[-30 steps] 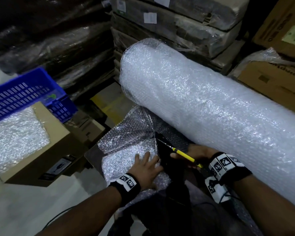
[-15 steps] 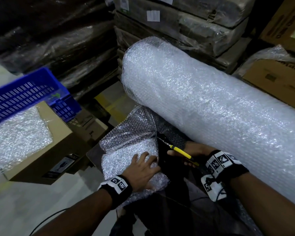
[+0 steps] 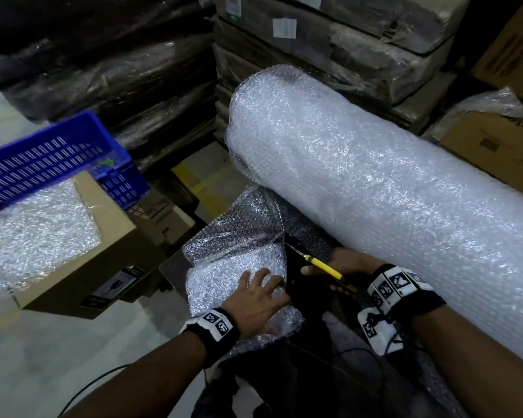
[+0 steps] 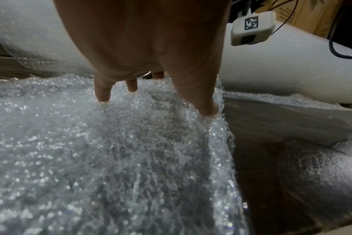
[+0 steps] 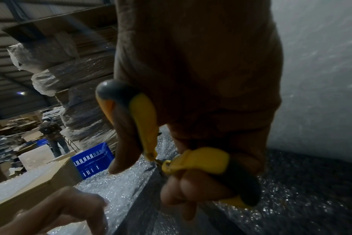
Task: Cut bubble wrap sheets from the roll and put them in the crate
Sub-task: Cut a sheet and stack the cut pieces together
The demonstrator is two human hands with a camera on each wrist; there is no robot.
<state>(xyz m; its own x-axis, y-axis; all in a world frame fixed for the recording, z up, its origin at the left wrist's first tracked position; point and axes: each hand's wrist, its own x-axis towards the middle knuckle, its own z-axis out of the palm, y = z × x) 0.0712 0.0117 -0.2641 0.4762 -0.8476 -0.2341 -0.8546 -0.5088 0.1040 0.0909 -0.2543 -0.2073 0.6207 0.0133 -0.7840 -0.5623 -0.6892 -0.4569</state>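
Our left hand (image 3: 258,300) lies flat on the sheet (image 3: 233,267), fingers (image 4: 103,92) spread and straight, pressing it down just left of the cut edge. Our right hand (image 3: 341,263) is curled round the yellow-handled scissors (image 3: 323,267), thumb through one loop and fingers through the other; the blades point away from us at the sheet's edge, but they are too small and dark to tell how far apart they stand. Both wrists wear black bands with printed markers.

The sheet runs from under the roll (image 3: 375,182) toward us, over a dark surface that we cannot identify; to the right of the cut that surface shows bare in the left wrist view. The roll lies on its side, stretching from the middle of the head view off to the right, touching our right forearm.

To the left stands a carton (image 3: 103,267) with another piece of bubble wrap (image 3: 40,230) lying on its top. Behind the carton, touching it, is the blue crate (image 3: 43,164), tilted, its slotted wall toward us. The floor (image 3: 73,357) is pale concrete with a yellow line farther off.

Behind the roll rise stacks of flat cardboard (image 3: 329,49) wrapped in film, and brown boxes (image 3: 495,146) stand at the right. In the right wrist view a person (image 5: 52,135) stands far off among more cartons under a sheet-metal roof.
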